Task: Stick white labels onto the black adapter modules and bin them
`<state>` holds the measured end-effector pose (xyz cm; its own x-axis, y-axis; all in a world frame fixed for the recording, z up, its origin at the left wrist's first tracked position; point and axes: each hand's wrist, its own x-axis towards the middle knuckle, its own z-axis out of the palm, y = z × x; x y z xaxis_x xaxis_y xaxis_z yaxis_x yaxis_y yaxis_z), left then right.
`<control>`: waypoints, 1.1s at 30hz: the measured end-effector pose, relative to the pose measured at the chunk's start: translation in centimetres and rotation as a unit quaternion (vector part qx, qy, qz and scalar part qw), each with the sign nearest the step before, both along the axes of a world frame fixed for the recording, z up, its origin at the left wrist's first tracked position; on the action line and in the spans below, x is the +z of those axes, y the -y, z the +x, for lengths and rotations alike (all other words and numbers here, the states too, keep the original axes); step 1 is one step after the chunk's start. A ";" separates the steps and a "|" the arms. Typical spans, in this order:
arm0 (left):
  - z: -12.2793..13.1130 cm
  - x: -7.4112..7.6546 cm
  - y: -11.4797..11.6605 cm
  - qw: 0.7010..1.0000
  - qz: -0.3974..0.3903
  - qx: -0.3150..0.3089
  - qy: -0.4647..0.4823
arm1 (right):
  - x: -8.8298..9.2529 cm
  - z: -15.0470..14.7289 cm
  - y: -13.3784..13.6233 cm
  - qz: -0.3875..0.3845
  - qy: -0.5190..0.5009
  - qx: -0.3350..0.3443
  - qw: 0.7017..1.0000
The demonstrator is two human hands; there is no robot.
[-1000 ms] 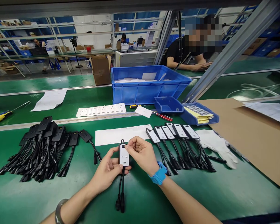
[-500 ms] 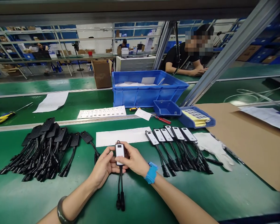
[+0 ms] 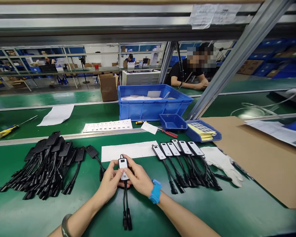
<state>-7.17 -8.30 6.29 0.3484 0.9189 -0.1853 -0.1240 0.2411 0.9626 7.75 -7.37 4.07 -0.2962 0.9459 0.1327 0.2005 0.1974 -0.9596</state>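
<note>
A small black controller box with a white face label [image 3: 123, 166] is held upright between my two hands, its two short cables hanging toward me. My left hand [image 3: 111, 181] grips its left side, thumb on the face. On the right side, my right hand [image 3: 138, 179] is closed around it, its thumb also pressing the label. Left of my hands lies a heap of black controllers [image 3: 51, 164] with cables, and a single one [image 3: 91, 152] lies closer. To the right, several white-faced controllers [image 3: 174, 149] lie in a row. A white sheet [image 3: 128, 150] is just behind my hands.
Behind stand a large blue bin [image 3: 153, 108], a small blue tray [image 3: 173, 122] and a tray of yellow-backed label sheets [image 3: 203, 131]. A white glove [image 3: 222, 163] and cardboard [image 3: 259, 158] lie right. Screwdrivers [image 3: 6, 131] lie about. A slanted metal post [image 3: 227, 72] rises before a seated person.
My view has tilted up a little. Both thumbs now press together on the controller's white face; before, only the right thumb lay across it and more fingers showed behind.
</note>
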 end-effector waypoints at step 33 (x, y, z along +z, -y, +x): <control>0.4 -6.9 -3.1 0.478 0.718 -0.187 -0.471 | 2.3 8.2 -15.5 0.075 0.470 0.064 0.877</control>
